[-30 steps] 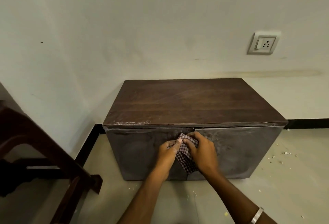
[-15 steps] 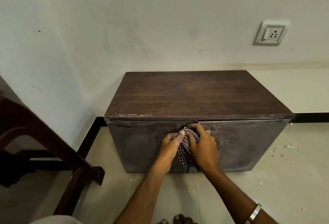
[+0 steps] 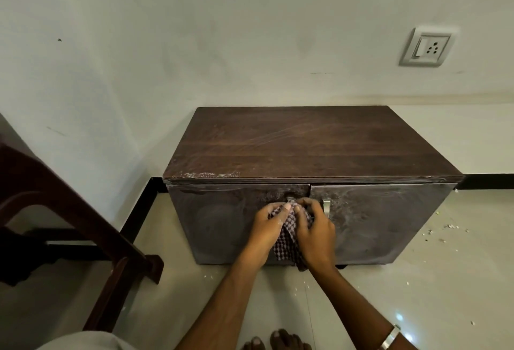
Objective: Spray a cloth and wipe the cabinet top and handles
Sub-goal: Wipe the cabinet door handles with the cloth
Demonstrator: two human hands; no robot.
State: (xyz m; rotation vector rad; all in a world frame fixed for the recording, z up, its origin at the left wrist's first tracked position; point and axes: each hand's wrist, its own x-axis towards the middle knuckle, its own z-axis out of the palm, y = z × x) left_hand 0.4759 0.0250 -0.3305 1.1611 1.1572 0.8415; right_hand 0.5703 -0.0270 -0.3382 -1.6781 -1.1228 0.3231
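A low dark wooden cabinet point(image 3: 311, 149) stands against the wall, its two dusty doors closed. A checked cloth point(image 3: 289, 238) hangs in front of the doors' middle seam. My left hand point(image 3: 268, 227) and my right hand point(image 3: 315, 228) both grip the cloth, bunching it over the left door's metal handle point(image 3: 290, 199), whose top just shows. The right door's metal handle point(image 3: 326, 208) is bare beside my right hand. No spray bottle is in view.
A dark wooden chair point(image 3: 69, 224) stands at the left, close to the cabinet. A wall socket point(image 3: 427, 47) sits high on the right. White crumbs point(image 3: 445, 228) lie on the tiled floor at the right. My toes point(image 3: 275, 341) show at the bottom edge.
Both hands have slid down the left handle with the cloth, uncovering its top. The right door's handle now shows fully. The camera has tilted downward a little.
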